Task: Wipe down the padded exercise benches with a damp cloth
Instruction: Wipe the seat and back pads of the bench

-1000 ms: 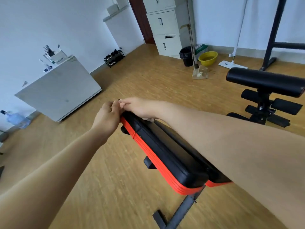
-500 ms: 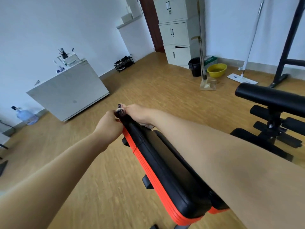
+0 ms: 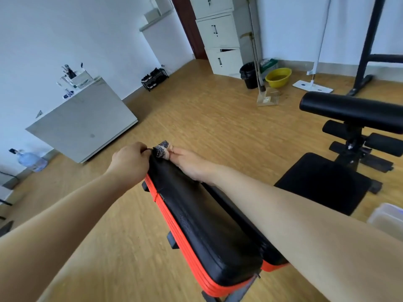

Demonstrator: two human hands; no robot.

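Note:
A black padded bench (image 3: 202, 225) with red-orange side trim runs from the lower middle of the view away from me. At its far end a small dark patterned cloth (image 3: 161, 149) is bunched up. My left hand (image 3: 130, 162) is closed on the bench's far left corner, with its fingers at the cloth's edge. Beside it, my right hand (image 3: 187, 162) lies on the pad and pinches the cloth from the right. A second black bench (image 3: 322, 182) with roller pads (image 3: 349, 112) stands to the right.
On the wooden floor at the back stand a yellow basin (image 3: 278, 77), a black bin (image 3: 248, 75), a flat mop (image 3: 311, 86) and a dustpan (image 3: 268, 98). A white cabinet (image 3: 87, 120) and a water bottle (image 3: 30, 160) are on the left. A clear plastic box (image 3: 386, 219) sits at the right edge.
The cloth, hidden under my hands a second ago, now shows between them at the bench's end. My view has shifted, so the second bench's pad and a plastic box come into sight.

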